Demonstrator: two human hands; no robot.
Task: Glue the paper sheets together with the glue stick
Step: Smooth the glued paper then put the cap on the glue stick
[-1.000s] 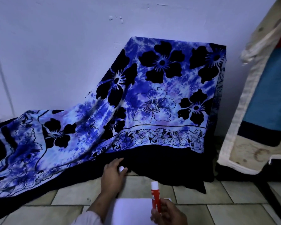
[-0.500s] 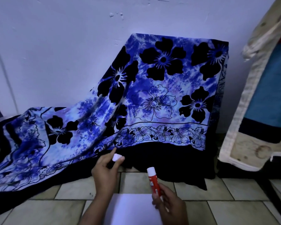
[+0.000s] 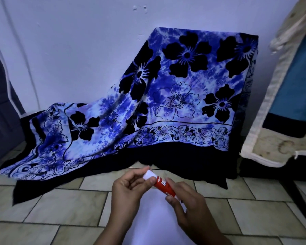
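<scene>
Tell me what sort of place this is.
Probably a room in a home, with the work done on the floor: tiled floor, a flowered cloth draped against a plain wall, and a worn mattress leaning upright.

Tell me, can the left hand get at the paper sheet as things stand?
Probably yes: the left hand hovers right above the paper sheet, nothing between, but its fingers pinch the glue stick's white cap.

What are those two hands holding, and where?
A red glue stick: right hand grips its lower barrel, left hand pinches the white cap end.
</scene>
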